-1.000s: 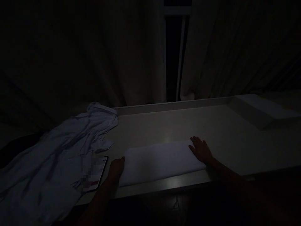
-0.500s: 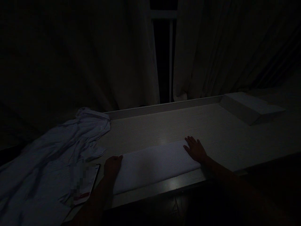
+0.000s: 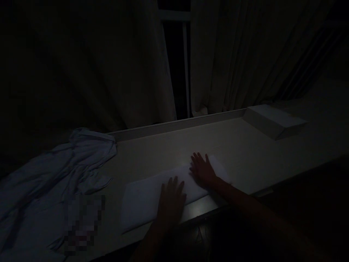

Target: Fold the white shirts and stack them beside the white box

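1. We are at a smoothing step, as we judge it: both our hands lie flat on a folded white towel [image 3: 152,196] that rests along the near edge of the table [image 3: 245,145].
2. Our left hand [image 3: 171,200] presses the middle of the towel, fingers spread and open, gripping nothing.
3. Our right hand [image 3: 201,169] lies palm down on the towel's right part, fingers likewise spread and holding nothing.
4. The next move, we think, calls for even pressure along the fold, or a pinch at one end to fold it over, with the edges kept square to the table's edge.
5. The towel looks soft and thick, a long flat rectangle with a matt surface; the room is very dim, so finer weave is hard to tell.
6. The table is pale, smooth and hard, with a raised lip at the back.
7. To the left a crumpled light shirt [image 3: 54,174] lies loose and wrinkled.
8. At the far right a flat white box [image 3: 272,120] sits near the curtains [image 3: 231,65], which hang in soft vertical folds.
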`<state>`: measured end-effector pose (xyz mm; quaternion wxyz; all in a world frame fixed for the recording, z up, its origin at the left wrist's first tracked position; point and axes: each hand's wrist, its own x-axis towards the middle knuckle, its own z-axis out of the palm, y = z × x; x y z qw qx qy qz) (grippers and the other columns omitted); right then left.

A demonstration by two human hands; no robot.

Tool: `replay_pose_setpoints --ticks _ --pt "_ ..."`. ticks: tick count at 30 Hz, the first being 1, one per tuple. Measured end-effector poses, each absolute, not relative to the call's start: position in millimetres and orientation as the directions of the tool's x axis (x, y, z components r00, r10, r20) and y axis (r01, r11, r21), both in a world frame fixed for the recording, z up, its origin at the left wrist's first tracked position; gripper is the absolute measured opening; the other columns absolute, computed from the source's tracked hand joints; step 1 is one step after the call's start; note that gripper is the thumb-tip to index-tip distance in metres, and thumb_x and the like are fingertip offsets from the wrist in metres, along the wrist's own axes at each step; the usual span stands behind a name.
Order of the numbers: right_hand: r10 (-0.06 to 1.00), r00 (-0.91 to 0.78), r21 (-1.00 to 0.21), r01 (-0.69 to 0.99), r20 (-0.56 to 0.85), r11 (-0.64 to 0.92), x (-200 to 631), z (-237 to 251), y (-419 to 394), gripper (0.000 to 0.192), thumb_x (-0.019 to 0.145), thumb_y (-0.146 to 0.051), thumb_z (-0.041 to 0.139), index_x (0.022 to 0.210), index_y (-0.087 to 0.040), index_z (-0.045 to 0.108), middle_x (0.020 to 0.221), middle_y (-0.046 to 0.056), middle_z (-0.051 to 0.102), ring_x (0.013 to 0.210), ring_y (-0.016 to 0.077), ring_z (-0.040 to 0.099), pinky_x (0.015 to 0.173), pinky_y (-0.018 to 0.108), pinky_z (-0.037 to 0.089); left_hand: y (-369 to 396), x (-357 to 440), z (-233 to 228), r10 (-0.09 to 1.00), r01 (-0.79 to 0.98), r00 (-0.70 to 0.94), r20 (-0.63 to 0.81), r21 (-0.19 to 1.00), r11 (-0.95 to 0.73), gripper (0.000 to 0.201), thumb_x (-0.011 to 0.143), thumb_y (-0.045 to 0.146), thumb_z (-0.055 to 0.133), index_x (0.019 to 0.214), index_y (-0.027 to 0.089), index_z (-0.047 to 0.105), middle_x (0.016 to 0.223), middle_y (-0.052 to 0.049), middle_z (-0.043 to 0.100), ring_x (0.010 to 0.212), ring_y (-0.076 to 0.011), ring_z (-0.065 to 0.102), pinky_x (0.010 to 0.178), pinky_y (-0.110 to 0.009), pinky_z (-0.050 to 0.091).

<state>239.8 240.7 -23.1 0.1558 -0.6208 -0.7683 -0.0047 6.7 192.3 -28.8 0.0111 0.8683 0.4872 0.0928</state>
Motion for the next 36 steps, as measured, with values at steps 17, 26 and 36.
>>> replay_pose_setpoints --ticks 17,26,36 --pt "0.988 -0.082 -0.273 0.955 0.129 0.115 267.0 -53.9 193.8 0.073 0.099 -0.063 0.020 0.155 -0.017 0.028 0.160 0.009 0.023 0.150 0.0269 0.012 0.121 0.050 0.009 188.0 7.4 -57.4 0.824 0.845 0.524 0.215 -0.010 -0.534 0.059 0.097 0.035 0.035 0.154 0.034 0.020 0.162 -0.005 0.022 0.148 -0.0302 0.022 0.116 -0.058 0.023" --pt "0.995 -0.087 -0.216 0.972 0.057 0.097 311.2 -52.4 201.5 0.074 0.098 -0.064 0.014 0.155 -0.018 0.028 0.161 0.007 0.022 0.150 0.0247 0.011 0.121 0.045 0.008 194.2 12.6 -57.8 0.864 0.868 0.478 0.160 0.065 -0.492 0.057 0.096 0.035 0.034 0.153 0.033 0.028 0.162 -0.006 0.024 0.148 -0.0333 0.022 0.115 -0.063 0.020" --pt "0.994 -0.079 -0.205 0.974 0.072 0.092 309.2 -50.9 201.0 0.072 0.099 -0.063 0.014 0.155 -0.021 0.027 0.161 0.006 0.022 0.150 0.0239 0.012 0.121 0.046 0.009 235.0 54.7 -58.5 0.867 0.866 0.463 0.184 0.115 -0.486 0.067 0.092 0.064 0.032 0.151 0.034 0.031 0.162 -0.007 0.024 0.149 -0.0345 0.019 0.116 -0.061 0.016"
